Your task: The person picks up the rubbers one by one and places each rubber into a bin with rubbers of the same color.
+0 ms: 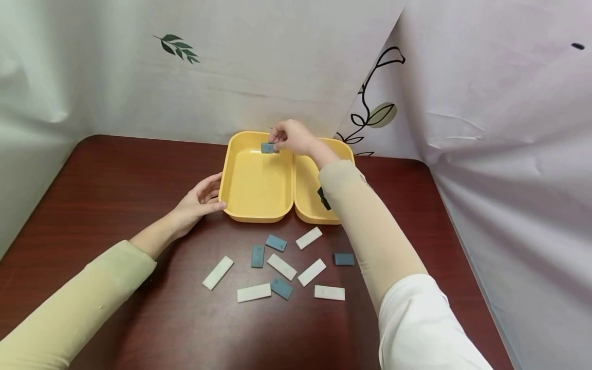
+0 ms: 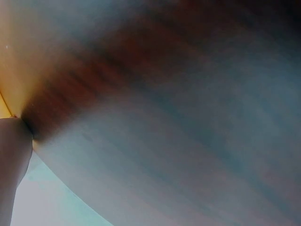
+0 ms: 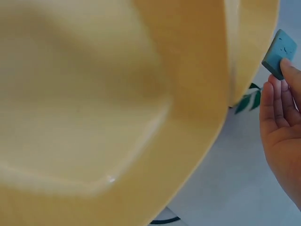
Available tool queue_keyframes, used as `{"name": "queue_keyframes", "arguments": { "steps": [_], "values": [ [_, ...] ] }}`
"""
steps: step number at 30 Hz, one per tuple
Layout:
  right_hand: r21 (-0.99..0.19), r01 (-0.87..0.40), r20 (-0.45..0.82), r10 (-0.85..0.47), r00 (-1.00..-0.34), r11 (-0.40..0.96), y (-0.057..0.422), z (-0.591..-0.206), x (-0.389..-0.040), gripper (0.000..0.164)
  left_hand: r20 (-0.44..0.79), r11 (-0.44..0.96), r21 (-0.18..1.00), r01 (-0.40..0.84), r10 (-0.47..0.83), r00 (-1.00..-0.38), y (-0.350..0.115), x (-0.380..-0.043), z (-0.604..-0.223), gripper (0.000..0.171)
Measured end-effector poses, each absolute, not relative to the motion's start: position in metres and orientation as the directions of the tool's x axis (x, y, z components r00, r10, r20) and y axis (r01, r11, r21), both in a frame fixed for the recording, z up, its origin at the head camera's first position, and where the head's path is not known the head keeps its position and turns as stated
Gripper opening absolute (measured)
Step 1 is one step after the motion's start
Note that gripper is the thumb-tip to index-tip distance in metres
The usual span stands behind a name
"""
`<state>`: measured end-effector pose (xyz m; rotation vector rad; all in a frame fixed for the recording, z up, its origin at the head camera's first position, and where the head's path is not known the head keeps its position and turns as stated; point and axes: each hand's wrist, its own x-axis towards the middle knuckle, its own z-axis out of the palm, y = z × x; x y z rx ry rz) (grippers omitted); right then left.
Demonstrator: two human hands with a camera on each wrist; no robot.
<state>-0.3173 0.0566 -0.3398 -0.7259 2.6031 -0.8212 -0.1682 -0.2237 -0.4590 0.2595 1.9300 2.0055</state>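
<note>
My right hand [image 1: 296,137] pinches a small blue rectangular block [image 1: 268,148] between thumb and fingers, over the far end of the left section of a yellow two-part container [image 1: 259,217]. Dark marks show on the face of this blue block [image 3: 284,47] in the right wrist view. At the container's left side, my left hand [image 1: 196,203] holds the wall, its thumb at the near left corner. Only a blurred bit of that hand, a digit [image 2: 14,160] against the yellow edge, appears in the left wrist view.
In front of the container, white strips [image 1: 253,293] and more blue blocks [image 1: 344,259] lie scattered on the dark red table [image 1: 185,324]. A black piece [image 1: 324,198] shows in the right section, partly behind the right sleeve. A pale curtain [image 1: 231,77] hangs behind the table.
</note>
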Motion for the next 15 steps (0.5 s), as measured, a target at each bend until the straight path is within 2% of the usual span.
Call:
{"name": "queue_keyframes", "arguments": {
  "steps": [15],
  "values": [
    [-0.543,-0.446,-0.138,-0.599,-0.788,0.711,0.052,-0.377,-0.327,0.012,-0.094,-0.028,0.993,-0.112,0.368,-0.925,-0.225,-0.169,-0.462,0.084]
  ]
}}
